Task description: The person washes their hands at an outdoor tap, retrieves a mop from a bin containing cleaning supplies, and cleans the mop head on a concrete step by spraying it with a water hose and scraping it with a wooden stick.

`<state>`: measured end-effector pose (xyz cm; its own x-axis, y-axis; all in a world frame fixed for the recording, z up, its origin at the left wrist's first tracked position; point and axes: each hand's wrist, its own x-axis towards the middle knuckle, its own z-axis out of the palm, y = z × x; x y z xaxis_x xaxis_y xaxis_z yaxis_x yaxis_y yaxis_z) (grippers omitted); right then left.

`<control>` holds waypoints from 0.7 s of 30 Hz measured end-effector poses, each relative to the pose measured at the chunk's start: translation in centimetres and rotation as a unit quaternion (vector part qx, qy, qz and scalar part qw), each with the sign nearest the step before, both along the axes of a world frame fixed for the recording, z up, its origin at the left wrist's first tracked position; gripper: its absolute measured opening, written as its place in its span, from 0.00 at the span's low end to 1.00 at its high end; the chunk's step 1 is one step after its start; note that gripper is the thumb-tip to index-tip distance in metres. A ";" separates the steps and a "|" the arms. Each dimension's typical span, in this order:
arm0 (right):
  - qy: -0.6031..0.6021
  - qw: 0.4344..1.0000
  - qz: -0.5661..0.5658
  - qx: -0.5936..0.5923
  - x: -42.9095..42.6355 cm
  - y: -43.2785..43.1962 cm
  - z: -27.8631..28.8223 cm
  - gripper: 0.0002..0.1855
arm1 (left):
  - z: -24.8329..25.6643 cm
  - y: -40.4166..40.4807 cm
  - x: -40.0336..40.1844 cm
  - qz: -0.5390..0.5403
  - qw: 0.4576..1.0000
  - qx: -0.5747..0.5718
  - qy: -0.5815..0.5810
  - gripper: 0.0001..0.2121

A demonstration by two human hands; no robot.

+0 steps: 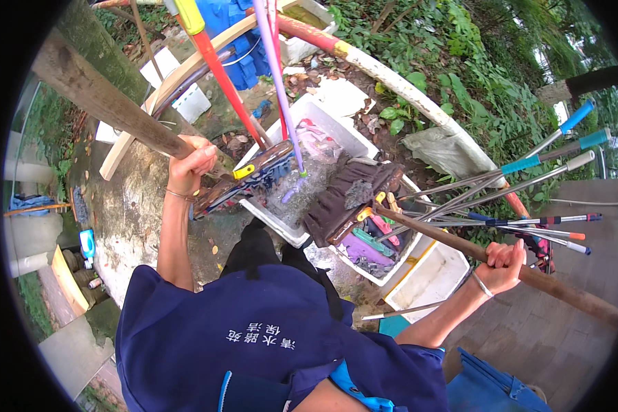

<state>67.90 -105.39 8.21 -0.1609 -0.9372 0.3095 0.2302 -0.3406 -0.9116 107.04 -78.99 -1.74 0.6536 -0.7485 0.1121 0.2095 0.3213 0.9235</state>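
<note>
My left hand (191,160) is closed around a thick wooden pole (118,113). Its lower end meets a wooden mop board (268,159) with a yellow clip and strips of patterned cloth. On the right, my right hand (499,267) grips a second wooden pole (443,238). That pole leads to a mop head covered in dark brown cloth (335,193), with yellow clips, above the rims of two white foam boxes. Grey, sudsy water fills part of the nearer foam box (275,226). A purple stick (280,92) stands in this water.
A second foam box (376,278) holds several mop heads with pink, green and purple parts. Their metal handles (474,198) fan out rightward. Another white foam box (432,278) is beside it. A red-and-white painted rail (391,77) curves behind. Red poles (226,87) lean at the back.
</note>
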 end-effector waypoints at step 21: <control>0.008 1.000 0.007 -0.009 -7.0 -3.7 -2.5 0.21 | -1.3 0.0 -3.9 0.020 0.999 0.015 0.021 0.18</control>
<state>60.91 -109.07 5.66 -0.1432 -0.9335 0.3287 0.2201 -0.3538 -0.9090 103.15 -78.97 -3.06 0.6866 -0.7244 0.0613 0.2361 0.3019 0.9237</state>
